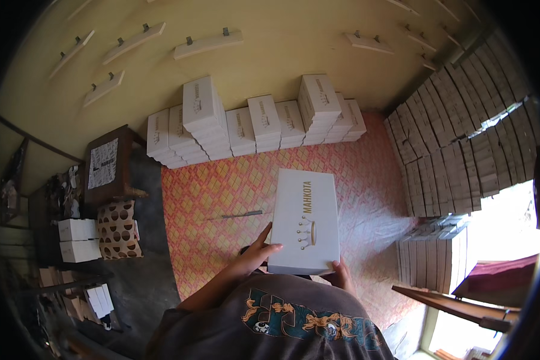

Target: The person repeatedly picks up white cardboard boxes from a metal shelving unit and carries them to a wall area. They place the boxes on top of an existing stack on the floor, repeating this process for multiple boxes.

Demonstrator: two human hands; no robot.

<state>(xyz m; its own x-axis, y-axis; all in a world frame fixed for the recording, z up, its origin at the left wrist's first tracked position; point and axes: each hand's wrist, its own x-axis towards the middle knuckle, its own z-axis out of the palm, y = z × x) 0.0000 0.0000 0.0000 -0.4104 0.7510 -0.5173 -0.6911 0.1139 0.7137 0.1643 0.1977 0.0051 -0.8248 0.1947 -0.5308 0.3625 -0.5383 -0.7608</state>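
A white cardboard box (294,222) with a gold crown print on its lid is held in front of my body, over the patterned floor. My left hand (259,249) grips its left side, thumb on the lid and fingers along the edge. At the lower right corner, my right hand (342,276) holds the box, with most of its fingers hidden beneath or behind it. The lid is closed.
Stacks of similar white boxes (243,135) line the far wall. More boxes (456,126) are piled high at the right. A long thin tool (242,214) lies on the red and yellow floor covering (204,198). A wooden table (111,168) and patterned cushion (119,228) are left.
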